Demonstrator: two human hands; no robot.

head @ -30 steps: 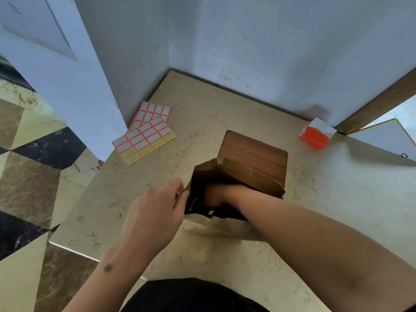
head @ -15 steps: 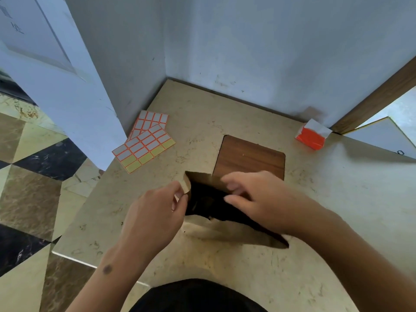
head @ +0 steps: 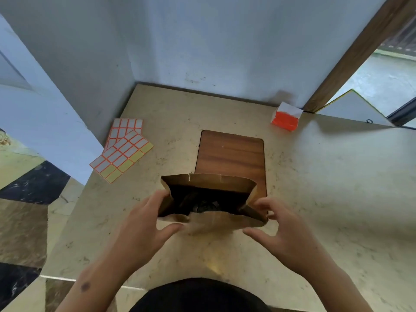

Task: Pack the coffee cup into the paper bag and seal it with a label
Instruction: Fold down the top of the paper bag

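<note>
A brown paper bag (head: 216, 184) stands upright with its mouth wide open on the marble counter (head: 315, 199). Deep in its dark inside a rounded shape shows, the coffee cup (head: 206, 207), only partly visible. My left hand (head: 144, 224) holds the bag's left side, fingers on the outer wall and thumb at the near rim. My right hand (head: 279, 230) is at the bag's right side with fingers spread, touching its corner. Two sheets of orange-edged labels (head: 122, 149) lie overlapped at the counter's left.
A wooden square inset (head: 231, 154) sits in the counter behind the bag. A small orange and white box (head: 286, 117) stands at the back right by a wooden door frame (head: 351, 55). Walls close the back and left; the counter's near-left edge drops to a tiled floor.
My right hand came out of the bag and moved to its right outer side. The bag now stands upright with its mouth opened wide. My left hand stayed on the left side.
</note>
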